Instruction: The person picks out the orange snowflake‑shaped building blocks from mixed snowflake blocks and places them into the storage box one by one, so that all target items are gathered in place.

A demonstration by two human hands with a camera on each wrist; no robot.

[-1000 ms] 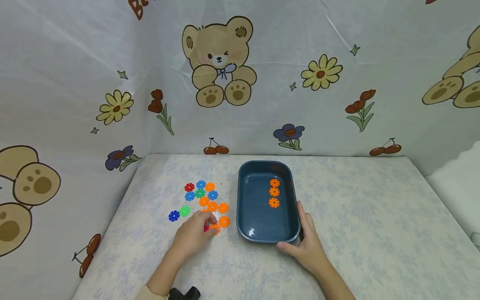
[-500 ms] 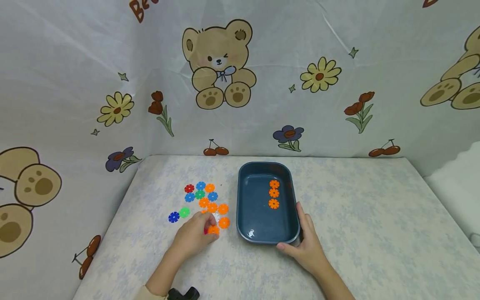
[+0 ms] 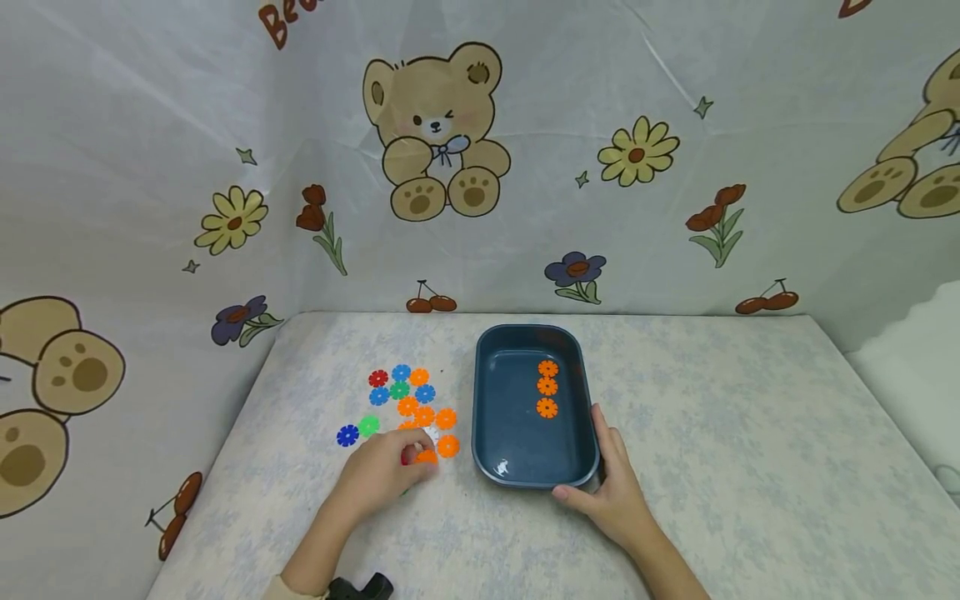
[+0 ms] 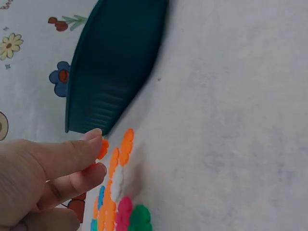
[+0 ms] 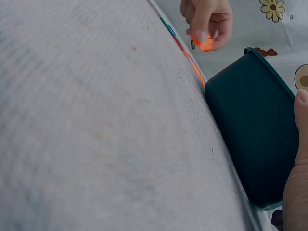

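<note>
In the head view, the left hand [image 3: 378, 475] sits just left of the dark teal tray [image 3: 495, 417], its fingers curled around an orange snowflake disc [image 3: 427, 457] pinched at the fingertips, at the near edge of a cluster of coloured discs [image 3: 405, 400] lying on the pale tabletop [image 3: 712, 433] left of the tray. The right hand [image 3: 611, 492] rests against the tray's near right corner, fingers straight along its wall and thumb at the near rim. Inside the tray, three orange discs [image 3: 547, 387] lie in a row toward its right wall.

In the left wrist view, the left hand [image 4: 43, 183] pinches the orange snowflake disc [image 4: 102, 148] between thumb and forefinger, lifted just off the table below the tray [image 4: 115, 62]; more orange discs, a white one, a pink one [image 4: 124, 211] and a green one [image 4: 139, 219] lie just beside it.

In the right wrist view, the right hand [image 5: 297, 178] lies flat against the tray [image 5: 255, 144], gripping nothing. Beyond the tray, the left hand [image 5: 208, 21] holds the orange snowflake disc [image 5: 204, 44] in its curled fingertips above the table.
</note>
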